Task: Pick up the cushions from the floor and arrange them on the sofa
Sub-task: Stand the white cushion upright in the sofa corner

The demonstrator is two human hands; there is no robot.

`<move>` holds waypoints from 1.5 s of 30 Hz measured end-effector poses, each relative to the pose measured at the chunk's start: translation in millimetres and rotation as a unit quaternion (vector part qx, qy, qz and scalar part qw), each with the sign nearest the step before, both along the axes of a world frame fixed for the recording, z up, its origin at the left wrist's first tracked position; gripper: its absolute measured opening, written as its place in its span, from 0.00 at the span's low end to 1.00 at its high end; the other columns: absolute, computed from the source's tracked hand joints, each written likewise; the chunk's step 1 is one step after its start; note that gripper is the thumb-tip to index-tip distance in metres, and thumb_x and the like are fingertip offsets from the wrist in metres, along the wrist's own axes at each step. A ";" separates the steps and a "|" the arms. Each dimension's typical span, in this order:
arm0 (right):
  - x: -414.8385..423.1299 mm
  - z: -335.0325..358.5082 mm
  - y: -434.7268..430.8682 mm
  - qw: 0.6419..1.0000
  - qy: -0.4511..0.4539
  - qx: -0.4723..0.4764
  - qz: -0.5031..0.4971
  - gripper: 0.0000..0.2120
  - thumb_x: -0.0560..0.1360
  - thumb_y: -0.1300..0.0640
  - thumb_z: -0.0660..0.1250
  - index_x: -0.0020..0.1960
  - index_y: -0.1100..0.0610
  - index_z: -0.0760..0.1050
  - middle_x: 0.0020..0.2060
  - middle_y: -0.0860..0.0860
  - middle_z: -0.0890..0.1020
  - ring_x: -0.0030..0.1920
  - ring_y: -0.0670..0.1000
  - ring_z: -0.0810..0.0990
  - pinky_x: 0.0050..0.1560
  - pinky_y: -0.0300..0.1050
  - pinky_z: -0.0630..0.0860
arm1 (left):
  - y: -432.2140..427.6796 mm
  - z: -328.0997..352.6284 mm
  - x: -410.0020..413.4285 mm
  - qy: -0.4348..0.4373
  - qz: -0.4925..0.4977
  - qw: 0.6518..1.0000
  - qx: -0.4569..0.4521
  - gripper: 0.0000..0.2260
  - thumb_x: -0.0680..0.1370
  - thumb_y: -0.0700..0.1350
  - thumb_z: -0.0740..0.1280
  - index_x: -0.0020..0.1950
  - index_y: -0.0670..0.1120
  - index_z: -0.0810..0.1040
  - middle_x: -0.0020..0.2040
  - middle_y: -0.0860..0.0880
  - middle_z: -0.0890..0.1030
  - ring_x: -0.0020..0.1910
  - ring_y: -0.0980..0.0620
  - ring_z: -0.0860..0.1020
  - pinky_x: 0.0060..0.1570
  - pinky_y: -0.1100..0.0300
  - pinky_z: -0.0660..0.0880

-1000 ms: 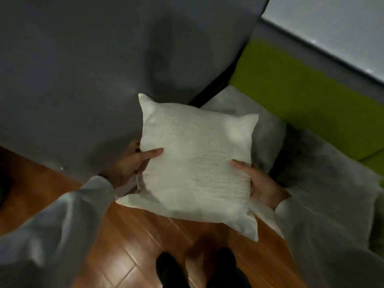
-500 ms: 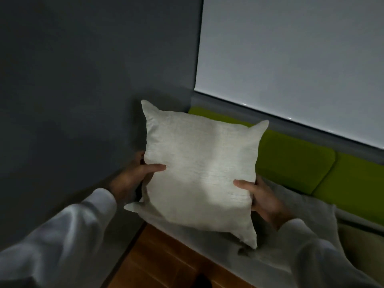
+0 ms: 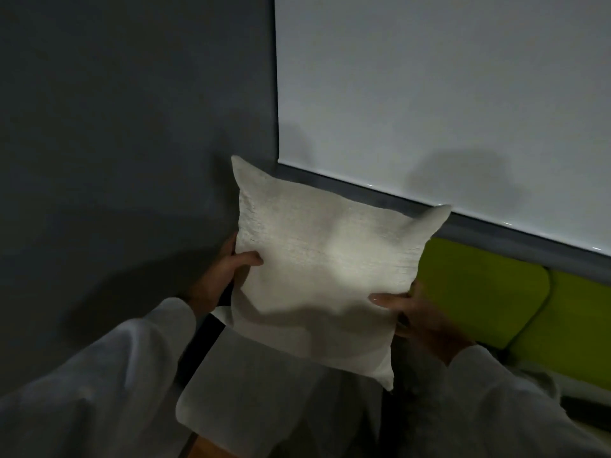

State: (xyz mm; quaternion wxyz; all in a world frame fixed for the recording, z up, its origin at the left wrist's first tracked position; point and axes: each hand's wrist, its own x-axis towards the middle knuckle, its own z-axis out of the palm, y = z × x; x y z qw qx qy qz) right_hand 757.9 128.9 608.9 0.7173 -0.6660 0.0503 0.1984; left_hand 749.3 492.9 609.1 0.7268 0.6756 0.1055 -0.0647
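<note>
Cream cushion (image 3: pixel 324 272) held upright above the grey sofa seat (image 3: pixel 271 401), corner-ward at twelve o'clock. Left hand (image 3: pixel 220 279) at nine, right hand (image 3: pixel 416 317) at four, fingers curled shut on its edges. Could flop forward if released short of the green backrest (image 3: pixel 479 292). Rear fingers hidden; floor mostly out of frame, everything dim.

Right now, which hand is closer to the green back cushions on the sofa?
Right. The right hand grips the cream cushion's lower right edge, just beside the green back cushions. The left hand holds the cushion's opposite edge, by the dark wall.
</note>
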 end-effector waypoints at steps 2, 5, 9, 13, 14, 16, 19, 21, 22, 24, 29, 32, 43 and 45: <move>19.8 -13.7 6.5 1.000 0.017 0.009 -0.023 0.43 0.63 0.63 0.84 0.72 0.43 0.69 0.62 0.46 0.82 0.57 0.53 0.83 0.39 0.47 0.84 | -0.2 -10.9 21.0 0.027 0.008 1.000 -0.013 0.22 0.69 0.47 0.74 0.58 0.67 0.81 0.58 0.57 0.86 0.56 0.54 0.84 0.49 0.58 0.82; 60.1 -48.0 18.7 0.997 0.034 0.001 -0.063 0.50 0.58 0.63 0.85 0.74 0.43 0.66 0.65 0.47 0.79 0.58 0.54 0.80 0.39 0.50 0.86 | 9.7 -32.3 67.7 0.086 0.029 0.995 -0.036 0.24 0.68 0.50 0.74 0.63 0.62 0.77 0.58 0.55 0.84 0.56 0.46 0.82 0.49 0.54 0.80; 98.3 -94.7 31.3 0.993 0.093 -0.017 -0.077 0.57 0.54 0.62 0.90 0.74 0.38 0.66 0.67 0.50 0.80 0.66 0.62 0.79 0.55 0.73 0.81 | 23.4 -67.3 116.6 0.147 0.033 0.988 -0.016 0.25 0.70 0.47 0.72 0.66 0.55 0.70 0.60 0.52 0.78 0.55 0.48 0.78 0.45 0.53 0.75; 122.3 -136.4 45.2 0.983 0.167 -0.019 -0.069 0.60 0.51 0.64 0.90 0.70 0.29 0.66 0.67 0.49 0.81 0.66 0.63 0.78 0.54 0.75 0.80 | 31.6 -101.1 156.2 0.168 0.019 0.985 0.020 0.24 0.71 0.39 0.70 0.66 0.53 0.73 0.57 0.51 0.78 0.55 0.45 0.78 0.51 0.51 0.77; 125.4 -143.8 48.4 0.980 0.183 -0.025 -0.068 0.59 0.52 0.66 0.89 0.69 0.28 0.65 0.67 0.50 0.80 0.66 0.63 0.78 0.55 0.76 0.80 | 32.6 -109.3 161.9 0.182 0.006 0.983 0.029 0.32 0.67 0.41 0.70 0.70 0.52 0.70 0.59 0.50 0.77 0.58 0.43 0.76 0.57 0.47 0.76; 132.1 -155.8 52.3 0.974 0.205 -0.042 -0.082 0.60 0.56 0.70 0.85 0.74 0.31 0.61 0.70 0.53 0.77 0.68 0.65 0.76 0.58 0.77 0.77 | 31.5 -121.5 169.7 0.205 -0.007 0.978 0.041 0.40 0.61 0.43 0.68 0.74 0.51 0.67 0.64 0.47 0.75 0.62 0.40 0.73 0.61 0.44 0.73; 142.2 -167.8 56.2 0.965 0.236 -0.049 -0.104 0.61 0.62 0.76 0.80 0.78 0.35 0.55 0.73 0.54 0.72 0.71 0.68 0.71 0.63 0.80 0.72 | 29.5 -135.4 182.0 0.221 -0.012 0.974 0.056 0.42 0.58 0.43 0.67 0.75 0.50 0.67 0.66 0.46 0.74 0.64 0.39 0.72 0.58 0.45 0.73; 149.6 -172.6 57.1 0.961 0.252 -0.052 -0.102 0.62 0.61 0.74 0.81 0.79 0.34 0.54 0.73 0.51 0.72 0.73 0.66 0.69 0.65 0.79 0.71 | 30.1 -144.0 192.8 0.222 -0.008 0.973 0.062 0.43 0.58 0.42 0.67 0.75 0.50 0.67 0.67 0.45 0.74 0.63 0.39 0.73 0.61 0.40 0.74; 151.1 -171.4 57.4 0.962 0.251 -0.055 -0.096 0.63 0.60 0.72 0.83 0.79 0.35 0.54 0.73 0.50 0.72 0.73 0.65 0.70 0.66 0.78 0.71 | 31.2 -146.3 195.3 0.221 -0.002 0.973 0.065 0.43 0.58 0.42 0.67 0.75 0.49 0.67 0.66 0.45 0.74 0.62 0.39 0.74 0.61 0.40 0.75; 155.7 -170.5 54.4 0.965 0.236 -0.058 -0.096 0.65 0.54 0.65 0.87 0.79 0.37 0.54 0.72 0.50 0.73 0.71 0.63 0.72 0.66 0.74 0.73 | 33.0 -148.0 199.4 0.208 0.017 0.977 0.052 0.40 0.60 0.43 0.67 0.74 0.51 0.69 0.64 0.45 0.77 0.57 0.42 0.77 0.54 0.46 0.77; 172.2 -137.3 47.3 0.967 0.183 -0.013 -0.177 0.42 0.60 0.41 0.85 0.68 0.37 0.67 0.61 0.43 0.81 0.57 0.52 0.82 0.35 0.47 0.84 | 36.7 -132.2 227.8 0.110 0.057 0.992 0.019 0.20 0.70 0.57 0.70 0.62 0.63 0.77 0.57 0.58 0.83 0.54 0.55 0.81 0.50 0.57 0.78; 195.8 -116.5 35.4 0.954 0.133 -0.046 -0.263 0.30 0.71 0.38 0.75 0.70 0.43 0.73 0.63 0.44 0.81 0.63 0.53 0.78 0.57 0.63 0.77 | 32.8 -125.2 257.3 0.101 0.119 0.985 0.074 0.28 0.75 0.62 0.68 0.71 0.50 0.75 0.62 0.51 0.80 0.55 0.52 0.79 0.53 0.55 0.75; 224.8 -100.8 10.4 0.921 0.043 -0.178 -0.343 0.02 0.79 0.60 0.73 0.47 0.56 0.81 0.47 0.56 0.83 0.43 0.50 0.78 0.40 0.43 0.71 | 49.3 -113.3 298.7 0.079 0.199 0.937 0.276 0.12 0.80 0.51 0.68 0.45 0.43 0.80 0.43 0.39 0.80 0.45 0.44 0.76 0.44 0.52 0.70; 218.8 -106.8 9.5 0.921 0.044 -0.187 -0.337 0.03 0.79 0.58 0.73 0.51 0.57 0.81 0.46 0.55 0.83 0.41 0.49 0.77 0.38 0.41 0.70 | 44.2 -104.5 294.6 0.053 0.175 0.926 0.329 0.12 0.80 0.47 0.69 0.57 0.39 0.82 0.54 0.35 0.83 0.52 0.38 0.80 0.49 0.51 0.72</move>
